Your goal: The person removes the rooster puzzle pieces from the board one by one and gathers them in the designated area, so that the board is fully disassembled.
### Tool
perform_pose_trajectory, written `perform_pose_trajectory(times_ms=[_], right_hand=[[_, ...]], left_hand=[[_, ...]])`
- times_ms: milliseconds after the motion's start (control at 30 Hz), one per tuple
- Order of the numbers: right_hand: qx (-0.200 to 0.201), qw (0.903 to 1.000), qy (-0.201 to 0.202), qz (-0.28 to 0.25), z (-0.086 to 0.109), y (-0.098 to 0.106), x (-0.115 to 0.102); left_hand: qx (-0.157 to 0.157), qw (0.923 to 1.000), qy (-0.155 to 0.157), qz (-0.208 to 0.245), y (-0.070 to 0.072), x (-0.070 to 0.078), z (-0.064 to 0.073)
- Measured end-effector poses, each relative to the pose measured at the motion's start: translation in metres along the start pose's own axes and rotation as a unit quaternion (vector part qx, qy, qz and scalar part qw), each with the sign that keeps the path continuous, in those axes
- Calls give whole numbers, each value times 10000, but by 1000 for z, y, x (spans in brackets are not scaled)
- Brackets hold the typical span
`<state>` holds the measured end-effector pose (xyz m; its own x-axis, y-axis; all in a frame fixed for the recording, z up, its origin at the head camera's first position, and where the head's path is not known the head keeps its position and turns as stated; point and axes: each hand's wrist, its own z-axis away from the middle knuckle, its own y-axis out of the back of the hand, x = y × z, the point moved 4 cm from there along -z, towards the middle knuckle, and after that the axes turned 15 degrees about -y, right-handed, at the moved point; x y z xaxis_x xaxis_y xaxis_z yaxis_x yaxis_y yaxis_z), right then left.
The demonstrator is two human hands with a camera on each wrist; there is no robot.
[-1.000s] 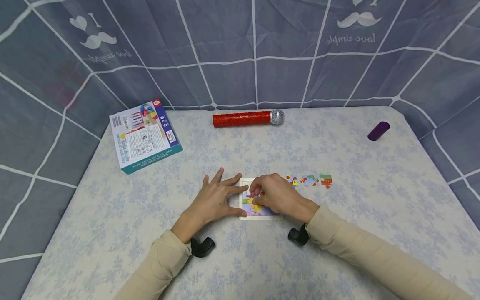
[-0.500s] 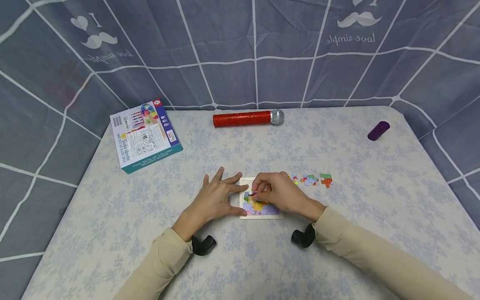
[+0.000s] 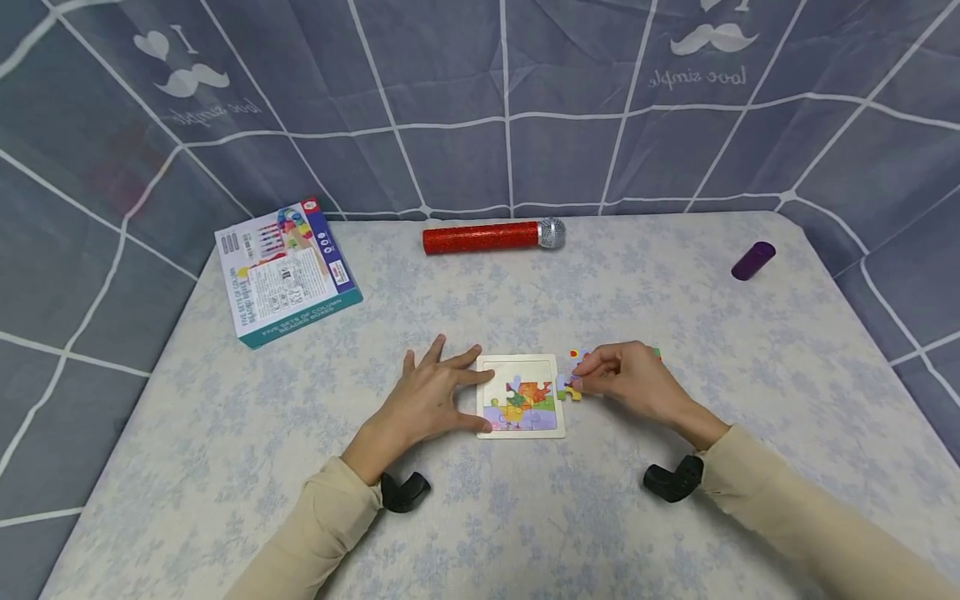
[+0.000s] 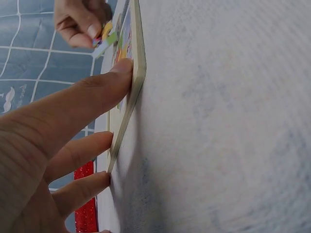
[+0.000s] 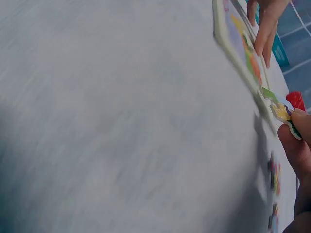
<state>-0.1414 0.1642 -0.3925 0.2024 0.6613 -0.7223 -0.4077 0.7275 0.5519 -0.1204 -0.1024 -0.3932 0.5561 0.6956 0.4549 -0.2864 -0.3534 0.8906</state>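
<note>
Multicolour pc (image 3: pixel 572 392), R hand (image 3: pixel 636 381), prob. raised

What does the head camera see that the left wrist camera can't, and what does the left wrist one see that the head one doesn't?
Only the head view shows the white, purple and teal cardboard box, the short dark purple cylinder and the silver ball end of the red glittery microphone.

Only the left wrist view shows, side-on, the left outer side of the pale square puzzle tray.

Both show the tray, the microphone's red handle, the left hand touching the tray, and the right hand pinching a small multicoloured jigsaw piece.
</note>
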Motion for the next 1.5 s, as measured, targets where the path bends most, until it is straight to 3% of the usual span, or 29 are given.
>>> perform_pose_trajectory(times_ms=[367,667,1133,1500], right_hand=[[453,9980,-154,420,2,10,16],[784,9943,19,720,3,13,12],[710,9929,-95,951,3,14,9],[748,9918,239,1012,2,9,7]], left_hand=[[23,10000,-18,43,-1,1,2],[75,9999,-54,65,-1,2,2],[51,9999,-93,76,-1,2,1],[6,9999,-64,77,0,1,1]])
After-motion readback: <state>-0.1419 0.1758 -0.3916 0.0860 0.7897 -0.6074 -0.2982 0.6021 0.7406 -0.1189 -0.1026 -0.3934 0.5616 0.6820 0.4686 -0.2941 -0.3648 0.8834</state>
